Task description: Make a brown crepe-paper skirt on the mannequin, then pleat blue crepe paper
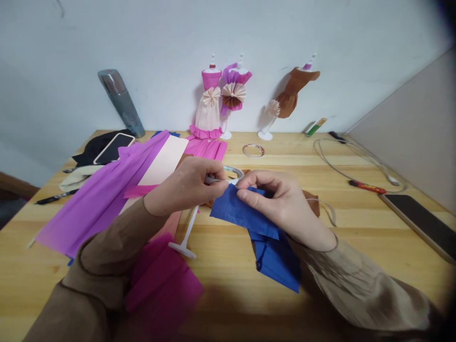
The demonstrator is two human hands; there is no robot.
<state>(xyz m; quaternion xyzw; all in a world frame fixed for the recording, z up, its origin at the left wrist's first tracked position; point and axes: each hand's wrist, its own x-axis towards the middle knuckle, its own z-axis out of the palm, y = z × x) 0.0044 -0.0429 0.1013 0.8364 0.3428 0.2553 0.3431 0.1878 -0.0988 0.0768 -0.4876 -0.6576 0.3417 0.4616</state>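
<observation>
My left hand point(187, 185) is closed around the top of a small white mannequin stand point(185, 235), whose round base hangs just above the wooden table point(228, 266). My right hand point(281, 199) pinches a sheet of blue crepe paper point(270, 237) against the mannequin's top, right beside the left fingers. The blue paper hangs down under my right wrist. A roll of tape point(233, 173) lies just behind my hands.
Purple point(107, 194), cream and magenta paper sheets point(160, 280) cover the left of the table. Three dressed paper mannequins point(221, 99) stand at the wall. A grey flask point(121, 102), a phone point(114, 147), a tape ring point(253, 150), a cable, a red tool point(366, 186) and a tablet point(423, 223) lie around.
</observation>
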